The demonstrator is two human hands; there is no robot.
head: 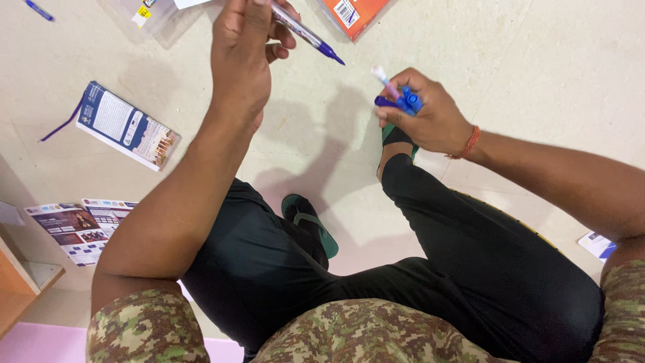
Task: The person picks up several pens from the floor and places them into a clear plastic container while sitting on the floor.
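My left hand [245, 50] pinches 1 pen [306, 32], its tip bare and aimed toward my right hand [430, 117], which is closed around a bunch of blue pens [401, 101]. Held over the floor [537, 67], a loose one could slip out; the bare tip could mark my fingers.

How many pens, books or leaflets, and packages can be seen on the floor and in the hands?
Pens: 4 (one in the left hand, a pen; about two in the right hand, blue pens; one floor pen)
Booklets and leaflets: 3, booklet, leaflets
Packages: 2, orange pack, clear pack
Total: 9
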